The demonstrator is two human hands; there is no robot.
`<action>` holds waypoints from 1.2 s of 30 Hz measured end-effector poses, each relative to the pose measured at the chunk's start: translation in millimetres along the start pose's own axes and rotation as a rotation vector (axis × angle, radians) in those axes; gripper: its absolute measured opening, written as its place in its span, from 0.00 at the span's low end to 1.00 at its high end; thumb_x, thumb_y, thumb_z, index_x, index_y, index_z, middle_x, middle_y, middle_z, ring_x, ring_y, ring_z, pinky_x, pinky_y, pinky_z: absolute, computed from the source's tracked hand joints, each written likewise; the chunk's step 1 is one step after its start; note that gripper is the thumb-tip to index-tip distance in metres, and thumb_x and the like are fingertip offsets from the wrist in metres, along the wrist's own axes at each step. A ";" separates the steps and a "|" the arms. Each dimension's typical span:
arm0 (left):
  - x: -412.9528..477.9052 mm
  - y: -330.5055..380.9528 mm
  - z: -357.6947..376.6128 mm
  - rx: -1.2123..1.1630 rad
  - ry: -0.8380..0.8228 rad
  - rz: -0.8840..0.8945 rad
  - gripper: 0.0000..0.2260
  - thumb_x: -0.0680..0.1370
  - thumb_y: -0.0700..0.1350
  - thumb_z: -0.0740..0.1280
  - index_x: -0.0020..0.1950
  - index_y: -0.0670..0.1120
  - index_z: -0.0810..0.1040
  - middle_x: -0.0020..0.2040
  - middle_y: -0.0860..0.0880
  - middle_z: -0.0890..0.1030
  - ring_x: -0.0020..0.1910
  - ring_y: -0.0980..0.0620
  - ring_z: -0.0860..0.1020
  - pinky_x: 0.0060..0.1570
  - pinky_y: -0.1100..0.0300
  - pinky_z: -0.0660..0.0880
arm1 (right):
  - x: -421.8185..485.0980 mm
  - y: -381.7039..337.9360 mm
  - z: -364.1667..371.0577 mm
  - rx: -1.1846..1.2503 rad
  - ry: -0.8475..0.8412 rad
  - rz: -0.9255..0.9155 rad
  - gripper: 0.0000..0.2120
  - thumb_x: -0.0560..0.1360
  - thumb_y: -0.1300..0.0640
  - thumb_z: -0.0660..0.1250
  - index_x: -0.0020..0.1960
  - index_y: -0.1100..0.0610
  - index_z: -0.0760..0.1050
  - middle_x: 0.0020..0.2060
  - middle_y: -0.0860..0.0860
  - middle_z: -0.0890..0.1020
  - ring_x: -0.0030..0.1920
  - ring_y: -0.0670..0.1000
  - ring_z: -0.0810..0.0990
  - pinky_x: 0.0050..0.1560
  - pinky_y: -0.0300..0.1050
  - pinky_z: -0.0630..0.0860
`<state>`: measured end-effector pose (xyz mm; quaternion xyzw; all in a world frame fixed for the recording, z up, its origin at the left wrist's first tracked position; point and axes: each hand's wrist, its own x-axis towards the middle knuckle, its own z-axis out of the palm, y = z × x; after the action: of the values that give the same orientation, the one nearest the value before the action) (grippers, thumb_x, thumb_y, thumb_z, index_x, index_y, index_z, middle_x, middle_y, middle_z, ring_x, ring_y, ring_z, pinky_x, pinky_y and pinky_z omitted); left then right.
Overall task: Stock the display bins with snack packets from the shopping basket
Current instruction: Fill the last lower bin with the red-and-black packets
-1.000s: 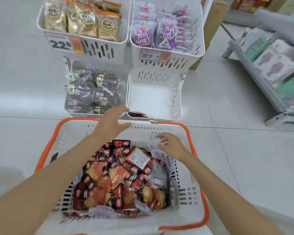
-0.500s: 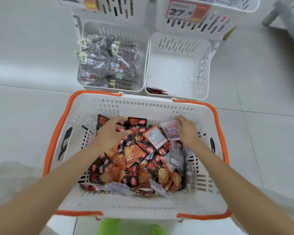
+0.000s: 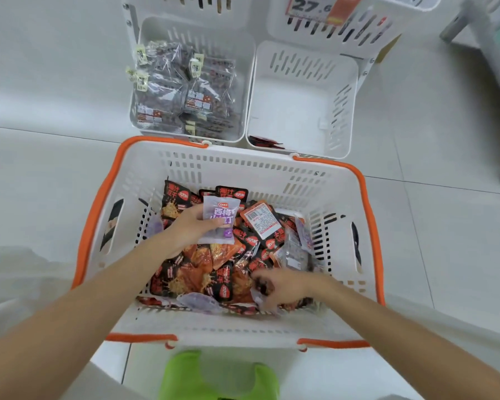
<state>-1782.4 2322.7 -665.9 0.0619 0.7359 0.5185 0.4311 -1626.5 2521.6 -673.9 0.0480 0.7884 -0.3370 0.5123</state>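
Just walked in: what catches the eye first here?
A white basket with an orange rim, heaped with red-and-black snack packets, fills the middle. The left hand holds a purple packet above the heap; the right hand grips a pale packet at the near edge. Beyond, one white bin holds only a few packets.

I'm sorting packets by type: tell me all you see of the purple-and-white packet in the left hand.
The purple-and-white plastic snack packet is a flat glossy pouch, pale with large purple characters and a small red logo near its top. It is held roughly upright, face to the camera, over the red-and-black packets in the orange-rimmed white basket. The left hand grips its left edge.
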 end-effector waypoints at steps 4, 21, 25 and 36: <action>-7.2 1.5 1.6 -0.019 0.003 -0.041 0.11 0.82 0.46 0.64 0.63 0.48 0.77 0.59 0.50 0.82 0.58 0.51 0.80 0.47 0.64 0.75 | 2.9 3.7 -10.0 0.024 0.262 -0.088 0.12 0.80 0.55 0.61 0.42 0.60 0.76 0.37 0.52 0.80 0.39 0.53 0.80 0.48 0.55 0.81; -4.5 139.4 23.9 -0.254 -0.088 0.155 0.07 0.82 0.44 0.61 0.56 0.45 0.77 0.52 0.46 0.83 0.50 0.54 0.81 0.57 0.54 0.74 | -61.1 -79.1 -131.4 0.659 0.805 -0.502 0.17 0.77 0.61 0.70 0.64 0.55 0.71 0.55 0.50 0.82 0.54 0.48 0.81 0.52 0.42 0.79; 3.7 225.3 21.6 0.028 0.064 0.413 0.16 0.83 0.51 0.60 0.66 0.43 0.72 0.58 0.45 0.76 0.53 0.57 0.76 0.55 0.60 0.73 | -96.5 -100.3 -179.6 0.802 1.047 -0.546 0.12 0.77 0.64 0.68 0.56 0.56 0.68 0.49 0.49 0.81 0.47 0.46 0.80 0.43 0.36 0.77; 100.8 363.2 -15.8 0.983 0.639 0.770 0.34 0.81 0.53 0.63 0.81 0.53 0.47 0.81 0.46 0.43 0.80 0.44 0.43 0.77 0.44 0.47 | -164.8 -101.0 -388.2 0.779 1.277 -0.545 0.22 0.76 0.63 0.68 0.67 0.56 0.66 0.59 0.52 0.78 0.56 0.52 0.79 0.50 0.44 0.77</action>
<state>-1985.4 2530.9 -425.5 0.3505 0.9014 0.2342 -0.0987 -1892.6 2713.9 -390.5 0.2129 0.7392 -0.6092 -0.1928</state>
